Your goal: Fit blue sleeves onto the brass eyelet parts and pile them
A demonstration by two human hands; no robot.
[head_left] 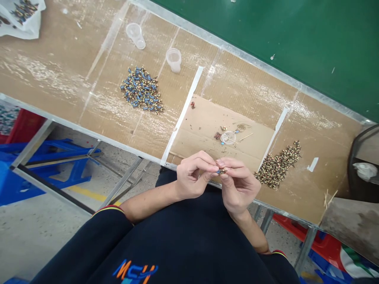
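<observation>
Between the fingertips of both hands, just off the table's near edge, is a tiny blue and gold figurine piece [220,171]. My left hand [195,173] pinches its left end; my right hand [239,181] pinches the right end. Fingers cover most of the piece. Beyond my hands, on a cardboard sheet [204,118], sits a small clear cup [228,137] with thin sticks in and beside it. Brown bits [218,135] lie against the cup's left side. A heap of blue and cream pieces [141,90] lies to the left, a gold and brown heap [280,163] to the right.
Two clear plastic cups [173,59] stand at the back left. A white bag with small pieces [29,23] is in the far left corner. Several wooden sticks [328,199] lie at the right edge. A blue plastic stool [65,165] is under the table.
</observation>
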